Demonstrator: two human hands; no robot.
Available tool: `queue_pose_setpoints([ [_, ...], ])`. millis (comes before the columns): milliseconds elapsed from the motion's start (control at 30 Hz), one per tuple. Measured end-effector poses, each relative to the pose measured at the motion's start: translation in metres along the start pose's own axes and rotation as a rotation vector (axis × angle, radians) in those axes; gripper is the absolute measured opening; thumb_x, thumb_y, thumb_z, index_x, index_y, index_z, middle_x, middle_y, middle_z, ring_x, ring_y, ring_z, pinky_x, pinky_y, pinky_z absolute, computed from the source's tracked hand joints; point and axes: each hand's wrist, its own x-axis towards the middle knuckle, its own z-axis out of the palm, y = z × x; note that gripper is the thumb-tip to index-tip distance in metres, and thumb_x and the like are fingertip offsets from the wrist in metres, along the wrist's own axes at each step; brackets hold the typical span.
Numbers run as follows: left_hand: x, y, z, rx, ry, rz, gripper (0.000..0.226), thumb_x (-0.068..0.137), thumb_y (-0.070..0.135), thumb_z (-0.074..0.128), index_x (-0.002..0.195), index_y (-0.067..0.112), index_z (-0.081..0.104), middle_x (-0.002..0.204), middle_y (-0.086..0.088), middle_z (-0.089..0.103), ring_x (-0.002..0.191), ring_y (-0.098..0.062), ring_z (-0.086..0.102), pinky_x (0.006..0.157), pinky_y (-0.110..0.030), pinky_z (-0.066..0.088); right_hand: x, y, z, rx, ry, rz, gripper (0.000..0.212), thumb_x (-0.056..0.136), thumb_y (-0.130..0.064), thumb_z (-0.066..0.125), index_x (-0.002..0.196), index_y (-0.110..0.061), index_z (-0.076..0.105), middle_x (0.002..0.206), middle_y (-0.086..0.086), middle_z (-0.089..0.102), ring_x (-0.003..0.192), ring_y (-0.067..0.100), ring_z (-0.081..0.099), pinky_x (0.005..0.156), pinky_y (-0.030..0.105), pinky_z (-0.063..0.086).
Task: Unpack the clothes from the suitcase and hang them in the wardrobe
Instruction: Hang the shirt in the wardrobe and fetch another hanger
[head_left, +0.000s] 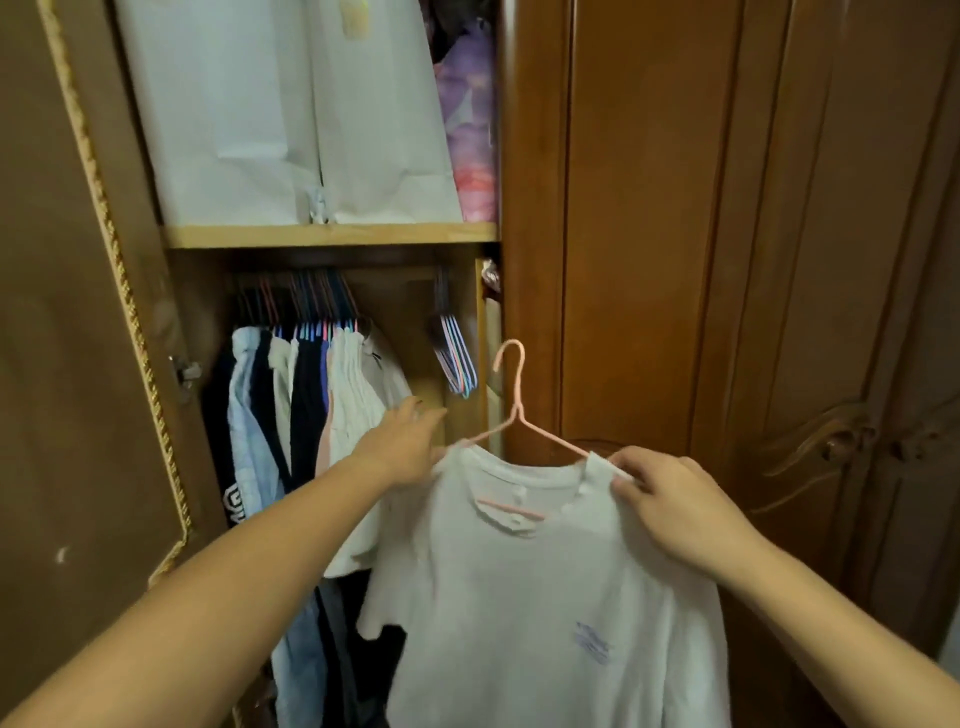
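Note:
A white T-shirt (540, 597) with a small blue print hangs on a pink hanger (517, 405), held up in front of the open wardrobe. My left hand (402, 447) grips the shirt's left shoulder at the hanger's end. My right hand (670, 499) pinches the collar and right shoulder fabric. The hanger's hook points up, free of the rail. Inside the wardrobe, a row of hung clothes (306, 405) fills the left of the rail. The suitcase is out of view.
Several empty hangers (457, 358) hang at the rail's right end, with a gap between them and the clothes. A shelf (332, 234) above holds white bags and a purple bundle. The left door (67, 364) stands open; the closed right doors (753, 260) are carved wood.

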Motion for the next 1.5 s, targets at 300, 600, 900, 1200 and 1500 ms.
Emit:
queue_pose_setpoints([
  [300,-0.029,-0.176,-0.066,0.623,0.475,-0.342,0.033,0.078,0.017,0.069,0.107,0.003,0.072,0.132,-0.031,0.054,0.136,-0.053,0.033,0.121,-0.058,-0.003,0.075,-0.080,0.077,-0.222,0.217,0.003,0.029,0.095,-0.022,0.048,0.123,-0.030,0.051,0.096,0.004,0.071,0.087,0.033,0.068,0.070,0.040,0.054],
  [600,-0.034,-0.196,-0.076,0.717,0.535,-0.414,0.039,0.078,0.031,0.070,0.111,0.012,0.072,0.160,-0.025,0.029,0.149,-0.055,-0.005,0.120,-0.068,0.001,0.213,-0.120,0.133,-0.037,0.343,-0.099,0.034,0.098,-0.016,0.047,0.131,-0.025,0.050,0.098,0.006,0.071,0.084,0.031,0.068,0.071,0.040,0.058],
  [900,-0.009,-0.210,-0.079,0.794,0.582,-0.465,0.027,0.078,0.023,0.068,0.098,0.007,0.074,0.156,-0.027,0.037,0.146,-0.061,-0.004,0.116,-0.075,0.002,0.351,-0.152,0.163,-0.012,0.345,-0.138,0.037,0.094,-0.006,0.043,0.128,-0.016,0.053,0.100,0.013,0.068,0.093,0.037,0.064,0.070,0.041,0.051],
  [1200,-0.005,-0.218,-0.068,0.834,0.700,-0.408,0.018,0.083,0.019,0.062,0.089,0.005,0.071,0.152,-0.029,0.042,0.147,-0.061,0.003,0.116,-0.075,0.000,0.388,-0.134,0.227,0.230,0.097,-0.017,0.040,0.091,-0.011,0.051,0.131,-0.016,0.057,0.117,0.015,0.060,0.107,0.038,0.058,0.083,0.037,0.048],
  [1500,-0.003,-0.212,-0.070,0.865,0.662,-0.448,0.033,0.085,0.028,0.043,0.088,0.009,0.070,0.156,-0.027,0.037,0.147,-0.060,-0.001,0.114,-0.076,-0.004,0.377,-0.198,0.259,0.500,-0.382,-0.263,0.077,0.090,0.000,0.042,0.157,-0.031,0.022,0.143,0.003,0.052,0.129,0.024,0.051,0.105,0.027,0.041],
])
